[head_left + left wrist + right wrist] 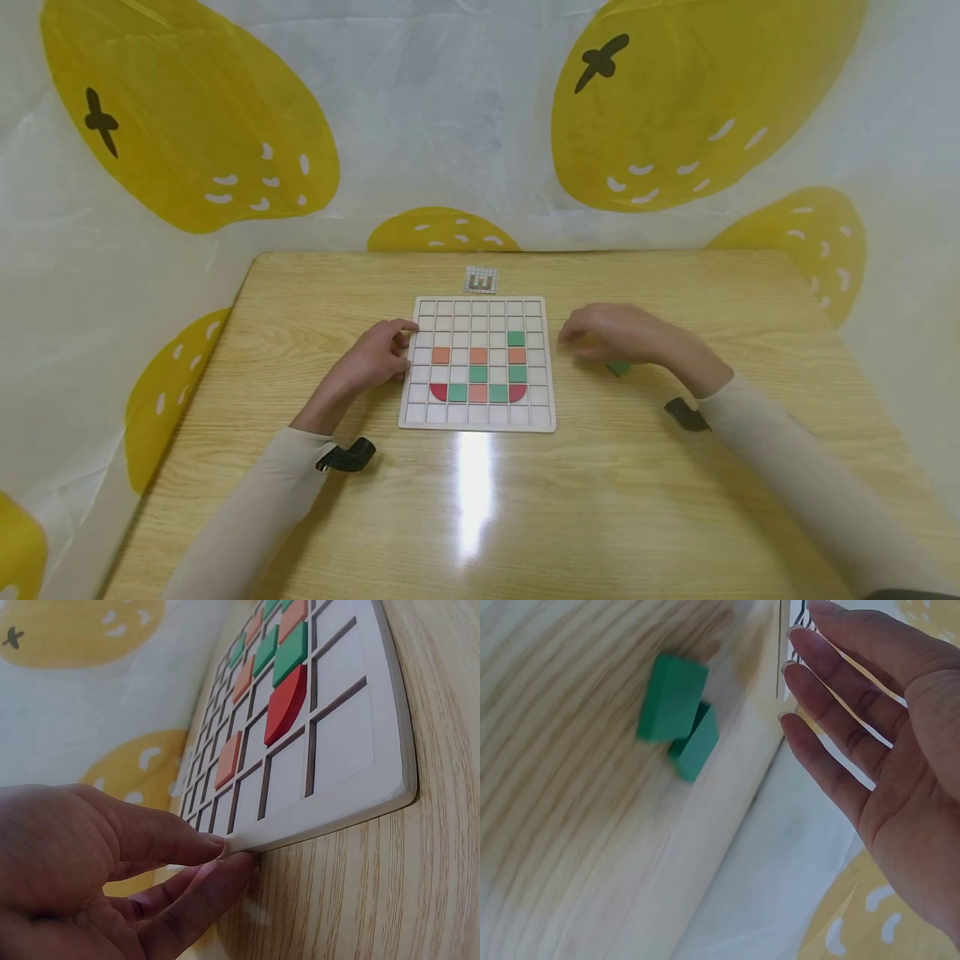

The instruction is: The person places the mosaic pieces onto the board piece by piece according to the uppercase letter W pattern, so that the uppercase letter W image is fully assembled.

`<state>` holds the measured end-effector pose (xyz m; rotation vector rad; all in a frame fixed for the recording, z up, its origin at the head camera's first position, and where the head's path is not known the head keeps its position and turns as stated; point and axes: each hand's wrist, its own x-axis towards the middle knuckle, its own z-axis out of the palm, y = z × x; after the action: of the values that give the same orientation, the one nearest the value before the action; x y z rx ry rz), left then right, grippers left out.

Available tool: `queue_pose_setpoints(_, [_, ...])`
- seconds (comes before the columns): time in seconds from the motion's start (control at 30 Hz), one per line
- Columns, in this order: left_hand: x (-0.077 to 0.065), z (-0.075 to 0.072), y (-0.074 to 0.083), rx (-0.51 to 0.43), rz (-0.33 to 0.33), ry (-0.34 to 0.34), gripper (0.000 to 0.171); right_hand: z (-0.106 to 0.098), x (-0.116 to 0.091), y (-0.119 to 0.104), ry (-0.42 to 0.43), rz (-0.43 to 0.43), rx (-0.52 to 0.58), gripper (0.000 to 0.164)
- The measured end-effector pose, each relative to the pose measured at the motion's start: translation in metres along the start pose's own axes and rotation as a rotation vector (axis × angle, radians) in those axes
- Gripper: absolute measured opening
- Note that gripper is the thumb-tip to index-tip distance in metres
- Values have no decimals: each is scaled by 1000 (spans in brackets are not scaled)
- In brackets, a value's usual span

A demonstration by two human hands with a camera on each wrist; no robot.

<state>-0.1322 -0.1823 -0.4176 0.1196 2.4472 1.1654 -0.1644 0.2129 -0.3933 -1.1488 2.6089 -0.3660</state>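
A white grid board (478,414) lies on the table with orange, green and red tiles in its squares. A red quarter-round tile (286,705) sits near its left near corner in the left wrist view. My left hand (375,354) is at the board's left side, its fingertips (238,864) touching the rim. To the right of the board, my right hand (611,332) hovers with fingers loosely bent and spread, holding nothing. Two green tiles (673,697) lie overlapping on the wood near it. From the head view, the hand covers part of these green tiles (618,367).
A small card (480,280) with a grid pattern lies just behind the board. The wooden table (600,500) meets a white cloth (450,108) with yellow fruit prints along its back and sides. Dark wrist mounts (348,455) project from both sleeves.
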Motion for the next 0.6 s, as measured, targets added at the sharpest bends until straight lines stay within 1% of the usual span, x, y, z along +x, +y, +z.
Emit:
queue_pose_setpoints(0.23, [0, 1, -1, 0, 0, 2, 59, -1, -17, 8, -3, 25, -18, 24])
queue_pose_setpoints(0.6, [-2, 1, 0, -10, -1, 2, 59, 1, -43, 14, 26, 8, -55, 25])
